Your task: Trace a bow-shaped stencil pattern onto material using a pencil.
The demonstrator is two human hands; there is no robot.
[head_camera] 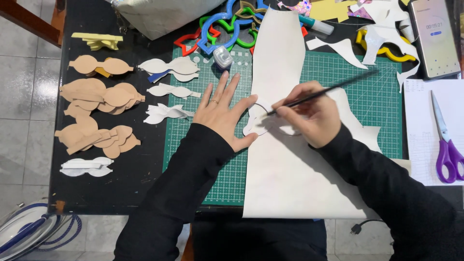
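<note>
While right hand point(309, 116) pinches one pen point(319, 93), left hand point(222, 113) spread flat, one sheet point(285, 179).

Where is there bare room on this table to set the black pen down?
Free: the green cutting mat right of the right hand, up to the purple scissors; also the black tabletop below the tan bow cutouts, beside the left hand. Crowded: the top edge, with coloured plastic templates, scraps and a phone.

Green gridded cutting mat point(367, 92), purple-handled scissors point(447, 145)
</note>
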